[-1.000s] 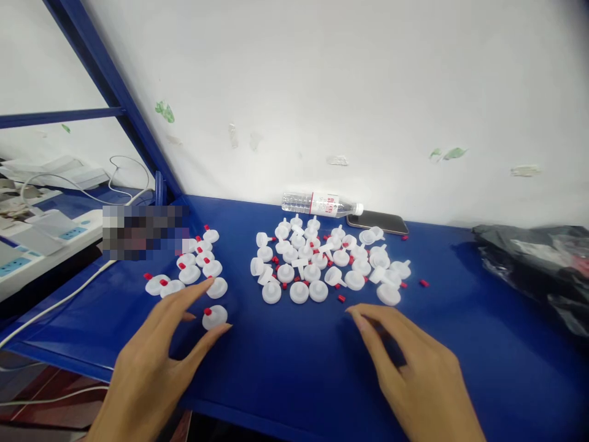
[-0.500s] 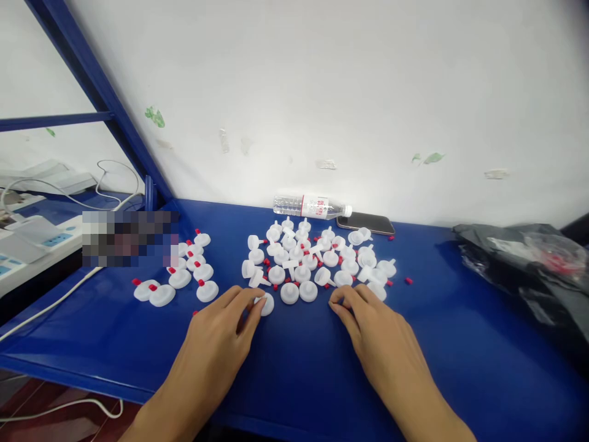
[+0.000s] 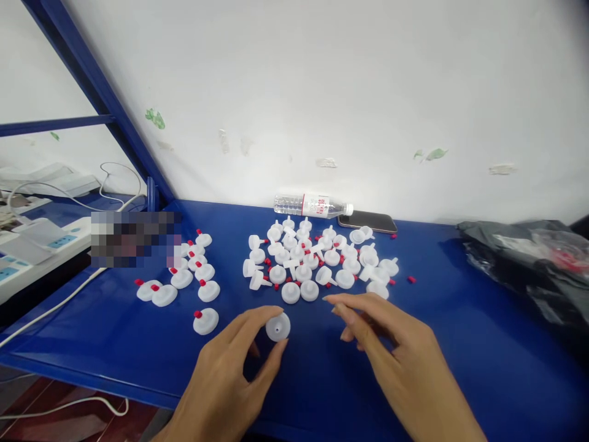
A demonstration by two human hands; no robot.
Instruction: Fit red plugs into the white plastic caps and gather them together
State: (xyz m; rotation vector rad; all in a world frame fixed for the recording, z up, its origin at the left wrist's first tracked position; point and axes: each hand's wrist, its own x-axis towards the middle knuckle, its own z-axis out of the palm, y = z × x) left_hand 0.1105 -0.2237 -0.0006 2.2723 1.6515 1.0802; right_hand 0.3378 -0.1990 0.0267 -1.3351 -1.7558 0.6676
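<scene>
Left hand (image 3: 230,365): thumb and forefinger gripped one white funnel piece (image 3: 282,321) at its rim, the holed side toward the camera; it was in front of the pile of white pieces (image 3: 291,293), over the blue table (image 3: 315,380);
Right hand (image 3: 398,344): fingers curled, tips near together; I could not tell whether something small was between them;
Risk: the smooth round rim could slip, I judged, if the pinch was uneven; a wide swing could scatter the loose red caps (image 3: 411,280);
Count: one held piece; ten or so red-tipped pieces (image 3: 208,291); roughly thirty in the pile, overlapping; one bottle (image 3: 315,205); one phone (image 3: 368,221); red caps, partly hidden, uncountable.
</scene>
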